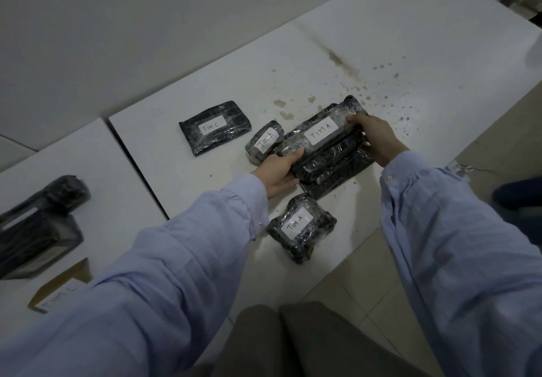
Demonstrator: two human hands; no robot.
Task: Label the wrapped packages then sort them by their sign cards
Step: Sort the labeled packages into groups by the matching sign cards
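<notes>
a long package (319, 136), wrapped in clear film and labelled "tim a", is gripped at its ends by the left hand (278, 171) and right hand (378, 139), atop a stack (337, 171) of black packages on the worktop (381, 54). a small roll (265, 142) and a parcel (302, 227), both marked "tim a", are laid just beside it; a flat package (215, 131) marked "tim c" is set further left.

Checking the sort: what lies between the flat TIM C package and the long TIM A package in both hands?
The head view shows one small rolled TIM A package between the TIM C package and the long TIM A package.
</notes>
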